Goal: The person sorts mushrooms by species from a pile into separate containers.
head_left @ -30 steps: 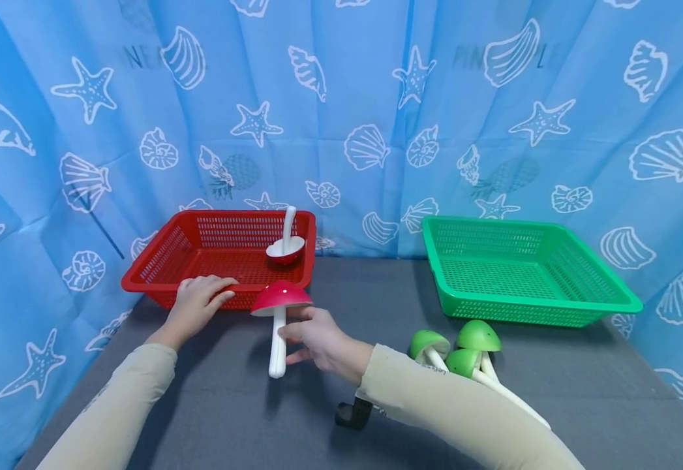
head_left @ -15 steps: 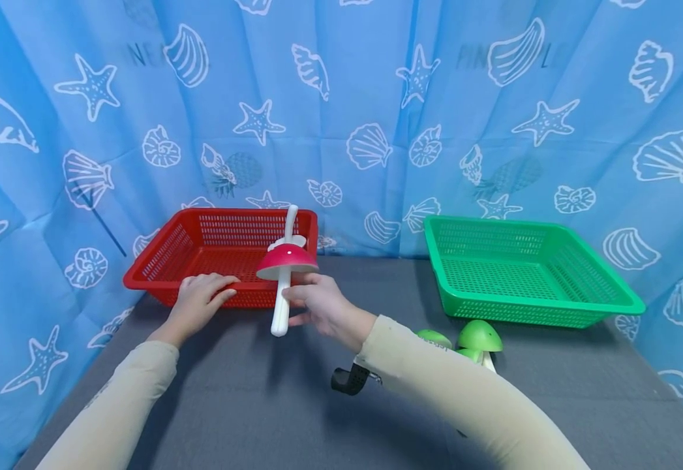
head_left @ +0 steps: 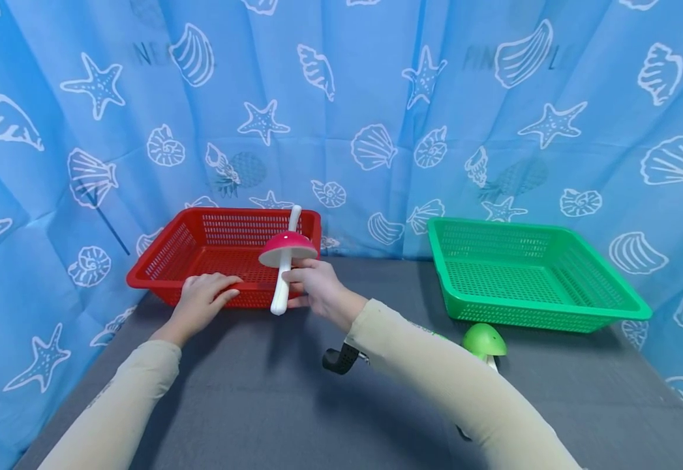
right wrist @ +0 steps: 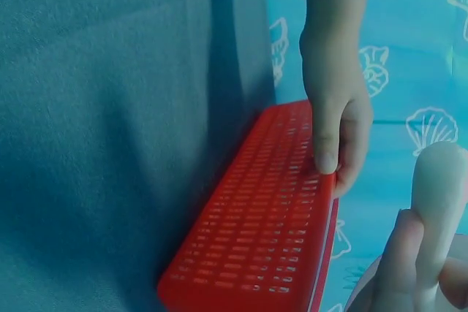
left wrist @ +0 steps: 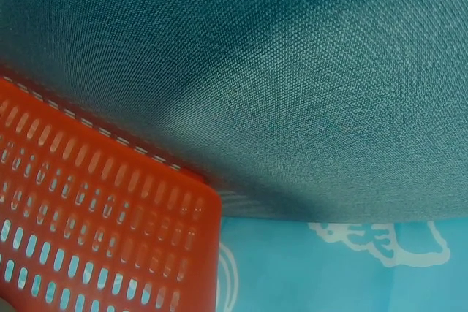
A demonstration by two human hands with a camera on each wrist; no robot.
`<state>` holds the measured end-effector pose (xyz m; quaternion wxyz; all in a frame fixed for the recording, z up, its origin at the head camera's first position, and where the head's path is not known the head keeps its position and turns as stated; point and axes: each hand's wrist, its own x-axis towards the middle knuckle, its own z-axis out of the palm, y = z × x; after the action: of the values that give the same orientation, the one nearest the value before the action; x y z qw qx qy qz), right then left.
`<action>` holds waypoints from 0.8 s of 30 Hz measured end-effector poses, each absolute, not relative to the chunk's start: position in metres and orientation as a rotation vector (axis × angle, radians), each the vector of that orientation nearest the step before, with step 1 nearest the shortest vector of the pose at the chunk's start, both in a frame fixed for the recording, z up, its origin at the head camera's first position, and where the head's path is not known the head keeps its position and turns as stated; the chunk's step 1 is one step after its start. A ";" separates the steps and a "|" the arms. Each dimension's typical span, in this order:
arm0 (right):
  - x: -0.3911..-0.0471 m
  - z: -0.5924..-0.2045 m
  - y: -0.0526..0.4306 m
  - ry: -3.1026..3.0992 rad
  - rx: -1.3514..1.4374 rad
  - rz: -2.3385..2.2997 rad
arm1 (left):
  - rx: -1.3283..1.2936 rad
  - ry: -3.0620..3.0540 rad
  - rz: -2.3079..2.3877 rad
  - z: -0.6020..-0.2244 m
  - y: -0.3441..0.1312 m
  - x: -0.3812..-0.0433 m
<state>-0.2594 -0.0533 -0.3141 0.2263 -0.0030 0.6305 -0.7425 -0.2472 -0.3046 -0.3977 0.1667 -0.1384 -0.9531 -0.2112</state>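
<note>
The right hand (head_left: 320, 287) pinched the red-capped mushroom (head_left: 285, 264) by its white stem — cap up, just left of the palm! Farther left, the left hand (head_left: 203, 299) gripped the near rim of the red basket (head_left: 156, 284). Danger, though — a slack pinch could have slipped, a forward push knocked the second stem (head_left: 295, 217) beyond.

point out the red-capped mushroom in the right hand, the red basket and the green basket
red-capped mushroom (head_left: 285, 262): head view, upper stem just under the cap
red basket (head_left: 224, 260): head view, bare floor
green basket (head_left: 502, 279): head view, bare floor
</note>
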 end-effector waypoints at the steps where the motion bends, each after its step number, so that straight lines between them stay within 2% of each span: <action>1: -0.261 -0.314 -0.054 1.739 -0.004 -2.044 | -0.395 -2.711 -0.597 -0.398 -0.305 -0.247; 24: -0.295 -0.319 -0.080 1.854 0.094 -2.030 | -0.405 -2.715 -0.604 -0.398 -0.306 -0.246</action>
<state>-0.2946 -0.0805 -0.3187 0.1939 0.0335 0.6612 -0.7240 -0.2461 -0.3063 -0.3975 0.1645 -0.1420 -0.9528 -0.2120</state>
